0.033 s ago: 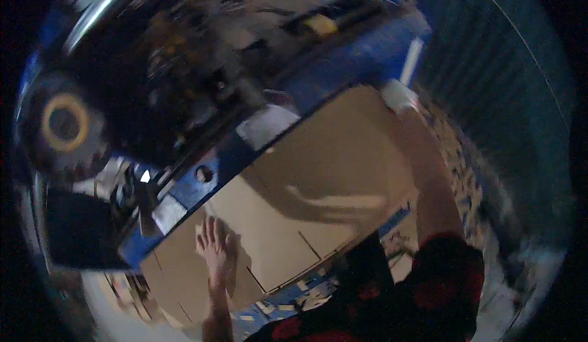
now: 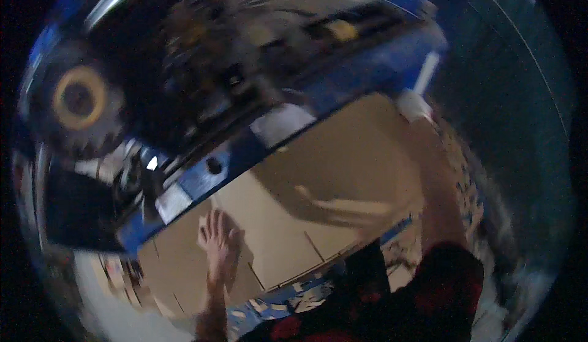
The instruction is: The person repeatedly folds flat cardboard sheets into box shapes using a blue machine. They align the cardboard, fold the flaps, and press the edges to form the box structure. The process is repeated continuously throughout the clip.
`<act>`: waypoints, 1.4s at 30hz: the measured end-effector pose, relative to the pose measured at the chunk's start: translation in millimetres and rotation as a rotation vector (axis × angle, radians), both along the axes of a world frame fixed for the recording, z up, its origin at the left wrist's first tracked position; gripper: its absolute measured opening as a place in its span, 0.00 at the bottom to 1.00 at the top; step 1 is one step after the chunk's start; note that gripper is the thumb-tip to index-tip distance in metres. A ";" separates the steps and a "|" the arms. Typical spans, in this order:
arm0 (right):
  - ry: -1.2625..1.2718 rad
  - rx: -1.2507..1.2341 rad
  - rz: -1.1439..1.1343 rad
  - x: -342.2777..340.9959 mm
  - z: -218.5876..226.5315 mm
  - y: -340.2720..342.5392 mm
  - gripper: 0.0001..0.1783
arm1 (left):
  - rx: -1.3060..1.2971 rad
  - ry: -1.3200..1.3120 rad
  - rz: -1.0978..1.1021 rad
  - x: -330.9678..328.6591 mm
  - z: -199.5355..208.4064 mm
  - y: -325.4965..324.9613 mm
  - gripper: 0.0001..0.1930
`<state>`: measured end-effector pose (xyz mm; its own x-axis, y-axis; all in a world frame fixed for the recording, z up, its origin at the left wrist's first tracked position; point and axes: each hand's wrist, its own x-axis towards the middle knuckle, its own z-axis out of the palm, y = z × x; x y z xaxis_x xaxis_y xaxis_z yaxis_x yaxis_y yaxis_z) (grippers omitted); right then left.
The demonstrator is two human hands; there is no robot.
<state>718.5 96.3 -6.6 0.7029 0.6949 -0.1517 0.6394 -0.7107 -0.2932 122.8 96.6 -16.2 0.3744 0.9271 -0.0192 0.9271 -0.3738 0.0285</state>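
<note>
A large slotted brown cardboard sheet [image 2: 278,244] lies slanted in front of me, its far edge along a blue machine beam [image 2: 367,69]. On its left part rests my left hand [image 2: 218,238], open, with fingers spread flat. My right arm reaches to the sheet's far right corner. There my right hand [image 2: 415,106] shows as a blurred white shape, perhaps gloved, beside a white bar [image 2: 427,74] on the beam. Its fingers cannot be made out.
Dark machinery fills the far side, with a toothed wheel with a yellow ring [image 2: 79,97] at the left. Cardboard scraps [image 2: 260,310] lie below the sheet's near edge, and more scraps [image 2: 463,186] lie beyond my right arm. A dark corrugated wall [image 2: 514,85] stands at the right.
The whole view has shifted slightly, so the machine appears a little farther right. Both hands keep about the same places on and beside the cardboard sheet.
</note>
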 end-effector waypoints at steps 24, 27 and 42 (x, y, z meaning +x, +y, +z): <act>-0.447 0.670 1.159 -367.4 -28.2 -127.0 0.33 | 1.274 -0.764 0.268 -281.1 225.1 116.4 0.23; -0.377 0.332 0.988 -405.7 -25.5 -134.9 0.31 | 1.292 -0.495 0.511 -333.5 312.0 140.7 0.26; -0.374 0.333 0.977 -428.0 12.5 -122.2 0.32 | 1.499 -0.585 0.457 -409.1 373.1 236.5 0.20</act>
